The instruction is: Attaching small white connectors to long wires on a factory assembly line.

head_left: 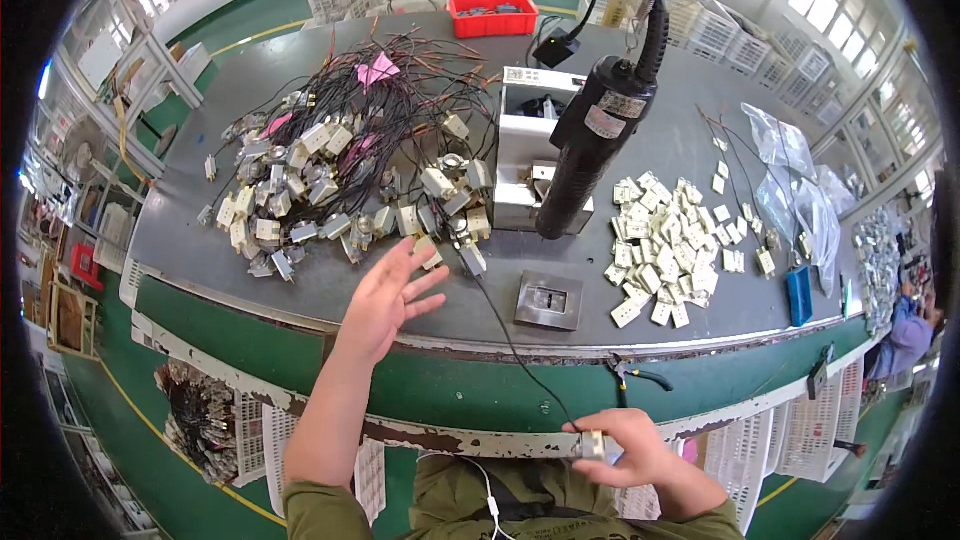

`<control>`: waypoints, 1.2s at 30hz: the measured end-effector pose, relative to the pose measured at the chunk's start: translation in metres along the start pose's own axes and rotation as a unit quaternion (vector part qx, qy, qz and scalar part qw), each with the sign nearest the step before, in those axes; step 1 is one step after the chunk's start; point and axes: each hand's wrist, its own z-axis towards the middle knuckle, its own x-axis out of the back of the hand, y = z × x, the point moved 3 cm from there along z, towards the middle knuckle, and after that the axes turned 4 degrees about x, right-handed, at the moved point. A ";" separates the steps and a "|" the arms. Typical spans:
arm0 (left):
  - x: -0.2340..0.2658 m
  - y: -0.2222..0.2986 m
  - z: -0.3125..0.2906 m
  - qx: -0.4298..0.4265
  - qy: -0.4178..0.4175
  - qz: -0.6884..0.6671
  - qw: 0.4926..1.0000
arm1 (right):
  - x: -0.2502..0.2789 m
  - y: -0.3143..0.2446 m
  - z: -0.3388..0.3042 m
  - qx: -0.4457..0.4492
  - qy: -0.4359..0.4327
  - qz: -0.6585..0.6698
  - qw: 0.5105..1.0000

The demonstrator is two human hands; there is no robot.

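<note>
The left hand reaches splayed toward the wired heap at ten o'clock, the right hand pinches what looks like a wired switch at five; loose blocks at three remain unwired.

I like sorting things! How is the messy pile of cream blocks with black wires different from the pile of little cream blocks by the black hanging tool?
The wired pile of cream blocks trails tangled black wires; the bare pile of small cream blocks mostly has none. The wired pile lies left, by the open left hand, and spreads wider; the bare pile sits right of the black hanging tool. Both rest on the grey tabletop.
</note>
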 end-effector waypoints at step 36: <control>0.014 0.046 -0.052 -0.367 0.027 -0.034 0.929 | 0.038 0.028 0.031 -0.072 0.111 -0.176 0.975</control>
